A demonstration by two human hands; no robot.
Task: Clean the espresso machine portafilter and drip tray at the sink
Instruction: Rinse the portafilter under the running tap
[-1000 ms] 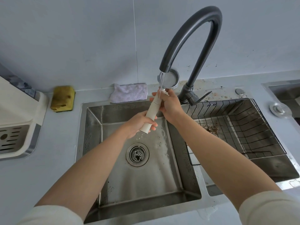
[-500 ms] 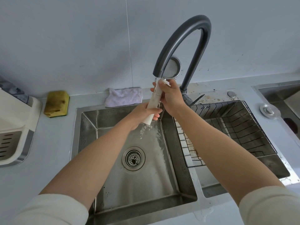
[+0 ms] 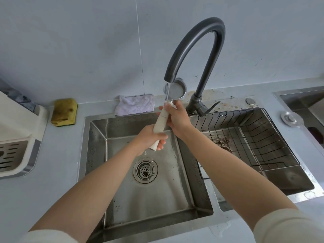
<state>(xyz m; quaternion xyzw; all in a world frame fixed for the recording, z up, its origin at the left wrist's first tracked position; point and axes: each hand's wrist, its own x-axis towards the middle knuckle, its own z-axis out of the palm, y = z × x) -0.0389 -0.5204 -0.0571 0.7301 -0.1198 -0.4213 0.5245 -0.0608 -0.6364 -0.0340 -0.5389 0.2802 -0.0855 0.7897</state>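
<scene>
The portafilter (image 3: 176,89) has a metal basket and a cream handle (image 3: 160,122). It is held upright over the left sink basin (image 3: 149,199), basket up under the spout of the dark tap (image 3: 198,46). Water runs from the spout onto the neck of the handle and drips off below. My left hand (image 3: 150,138) grips the lower end of the handle. My right hand (image 3: 177,118) holds the upper handle just below the basket. The drip tray (image 3: 12,156), with a slotted metal grille, sits in the cream espresso machine at the far left.
A yellow sponge (image 3: 64,112) and a pale folded cloth (image 3: 135,104) lie on the counter behind the basin. A black wire rack (image 3: 249,137) sits in the right basin with coffee grounds under it. A drain strainer (image 3: 145,170) is below the hands. A metal plug (image 3: 292,118) lies at right.
The view shifted slightly. Both hands keep their hold on the portafilter under the running water; my left hand sits a little lower on the handle now.
</scene>
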